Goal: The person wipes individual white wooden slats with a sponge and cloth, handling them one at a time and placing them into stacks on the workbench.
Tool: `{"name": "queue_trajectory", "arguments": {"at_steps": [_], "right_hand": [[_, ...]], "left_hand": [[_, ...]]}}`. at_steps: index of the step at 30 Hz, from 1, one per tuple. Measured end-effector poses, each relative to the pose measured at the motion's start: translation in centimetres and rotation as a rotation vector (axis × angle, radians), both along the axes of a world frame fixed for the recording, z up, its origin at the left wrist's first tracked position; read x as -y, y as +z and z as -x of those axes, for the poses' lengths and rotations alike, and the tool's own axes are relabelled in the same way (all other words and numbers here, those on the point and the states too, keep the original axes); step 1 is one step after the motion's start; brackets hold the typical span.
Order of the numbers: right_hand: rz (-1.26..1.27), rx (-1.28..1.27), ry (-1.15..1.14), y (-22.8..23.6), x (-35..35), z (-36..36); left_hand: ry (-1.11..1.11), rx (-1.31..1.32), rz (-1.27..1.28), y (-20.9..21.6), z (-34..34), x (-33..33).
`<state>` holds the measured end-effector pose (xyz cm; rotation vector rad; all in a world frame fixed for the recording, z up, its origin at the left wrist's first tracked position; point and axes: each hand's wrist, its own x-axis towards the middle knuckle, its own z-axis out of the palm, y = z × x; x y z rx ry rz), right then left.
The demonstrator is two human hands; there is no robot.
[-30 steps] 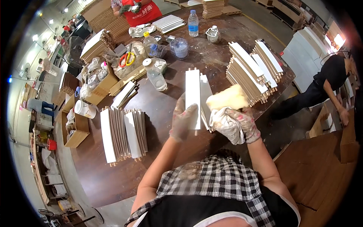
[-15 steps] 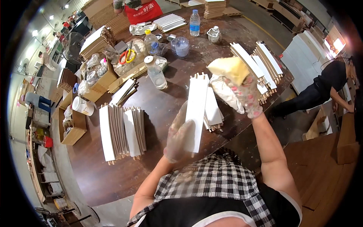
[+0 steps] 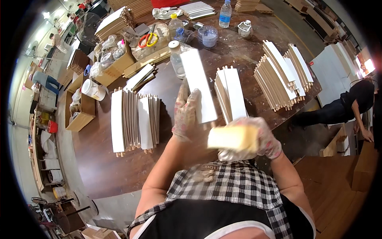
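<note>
My left hand [image 3: 186, 113], in a pale patterned glove, is closed on a white slat [image 3: 197, 87] with small wooden pegs at its near end. The slat stands tilted above the table in front of me. My right hand [image 3: 267, 139], gloved too, grips a yellow sponge [image 3: 234, 137] with pale crumpled cloth under it, close to my apron. Motion blurs the sponge. Just beyond it, a small stack of pegged slats [image 3: 235, 93] lies on the table. Left of my left hand are stacks of slats [image 3: 118, 123], their white faces and brown edges showing.
More slats [image 3: 274, 81] are piled at the right. A clear bottle with a white cap [image 3: 177, 65] stands behind the held slat. Farther back are red and yellow scissors [image 3: 148, 41], a water bottle [image 3: 225, 15] and cartons [image 3: 81, 113] at the left. A person in dark clothes [image 3: 342, 101] bends at the right.
My right hand has brought the sponge from the far right pile down toward my apron. The held slat has tilted leftward at its far end. The view has shifted slightly.
</note>
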<state>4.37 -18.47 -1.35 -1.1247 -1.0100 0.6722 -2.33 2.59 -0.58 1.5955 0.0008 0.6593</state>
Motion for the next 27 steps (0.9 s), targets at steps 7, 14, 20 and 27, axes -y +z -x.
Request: {"name": "queue_trajectory", "arguments": {"at_steps": [7,14,20,27], "right_hand": [[0.306,0.753,-0.67,-1.6,4.2,-2.4],[0.232,0.164,-0.583,-1.1,2.3,-0.8],[0.109,-0.42,-0.416,-1.4,0.7,0.7],[-0.015,-0.058,-0.383,-1.3,0.7,0.2]], "left_hand": [[-0.008,-0.032,0.271,-2.8,1.3,-2.4],[-0.335,0.034,0.324,-1.1,3.2,-0.4],[-0.354,-0.077,0.693,-1.6,4.8,1.2],[-0.121,-0.249,0.609,0.3,5.1,1.1]]}}
